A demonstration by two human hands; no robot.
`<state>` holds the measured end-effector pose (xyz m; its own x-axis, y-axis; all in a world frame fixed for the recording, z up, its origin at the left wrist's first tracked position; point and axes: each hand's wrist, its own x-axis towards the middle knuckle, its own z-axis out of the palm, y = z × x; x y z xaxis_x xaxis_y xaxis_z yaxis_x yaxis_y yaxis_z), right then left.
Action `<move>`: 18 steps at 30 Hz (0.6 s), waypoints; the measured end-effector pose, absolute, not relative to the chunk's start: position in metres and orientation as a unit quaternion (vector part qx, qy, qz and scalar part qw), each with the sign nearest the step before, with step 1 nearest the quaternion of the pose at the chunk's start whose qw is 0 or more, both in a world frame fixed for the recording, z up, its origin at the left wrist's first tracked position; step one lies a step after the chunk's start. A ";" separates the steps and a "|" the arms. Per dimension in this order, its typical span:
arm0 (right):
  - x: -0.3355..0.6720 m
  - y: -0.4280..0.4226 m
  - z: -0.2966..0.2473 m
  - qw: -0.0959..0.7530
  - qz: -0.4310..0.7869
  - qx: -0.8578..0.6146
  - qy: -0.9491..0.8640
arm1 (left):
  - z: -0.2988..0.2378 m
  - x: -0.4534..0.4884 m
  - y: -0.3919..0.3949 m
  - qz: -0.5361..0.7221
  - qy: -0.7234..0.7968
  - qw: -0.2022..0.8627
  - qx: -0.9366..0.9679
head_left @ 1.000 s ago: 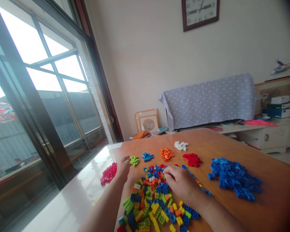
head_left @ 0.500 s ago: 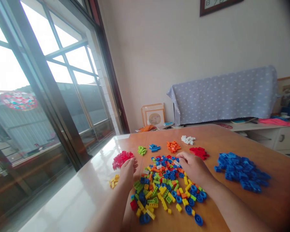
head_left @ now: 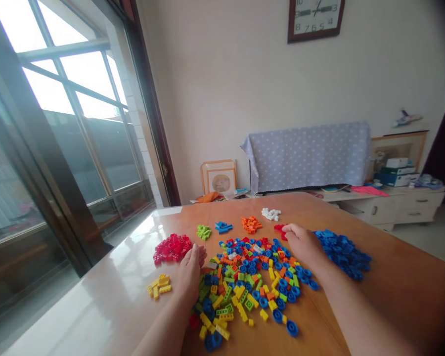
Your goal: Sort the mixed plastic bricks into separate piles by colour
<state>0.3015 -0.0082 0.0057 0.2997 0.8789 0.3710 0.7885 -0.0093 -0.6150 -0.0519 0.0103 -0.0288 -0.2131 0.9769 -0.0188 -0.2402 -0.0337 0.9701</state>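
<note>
A mixed heap of toy building bricks (head_left: 241,282) in yellow, green, blue, orange and red lies on the table between my hands. My left hand (head_left: 192,264) rests at the heap's left edge, beside a pile of crimson bricks (head_left: 172,248); its fingers are loosely curved, apart from the thumb, and nothing shows in them. Over on the far right of the heap, my right hand (head_left: 304,243) is at the red bricks (head_left: 280,229), covering most of them. Its thumb and forefinger are pinched together; what they hold, if anything, is hidden.
Sorted piles ring the heap: yellow bricks (head_left: 159,286), lime bricks (head_left: 203,232), light-blue bricks (head_left: 223,227), orange bricks (head_left: 251,224), white bricks (head_left: 271,213) and a large blue pile (head_left: 343,254). Behind the wooden table (head_left: 404,287) stands a low cabinet (head_left: 389,210). A window is at left.
My right hand has moved from the heap's far edge to the red pile. My left hand stays near the crimson pile. The head view has turned right, bringing the wall clock further into sight.
</note>
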 end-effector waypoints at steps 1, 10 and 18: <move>0.307 -0.007 0.005 0.370 0.058 -0.718 -0.586 | -0.030 -0.051 0.011 0.608 0.478 0.506 0.382; 0.319 0.003 -0.009 0.286 0.062 -0.744 -0.601 | -0.035 -0.045 0.019 0.596 0.445 0.548 0.382; 0.307 0.006 -0.031 0.267 0.103 -0.730 -0.621 | -0.025 -0.043 0.019 0.609 0.426 0.595 0.307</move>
<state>0.3067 0.0064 -0.0308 0.2072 0.9613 0.1814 0.8514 -0.0859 -0.5174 -0.0428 0.0185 -0.0252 -0.1043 0.9856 -0.1334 -0.4622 0.0707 0.8839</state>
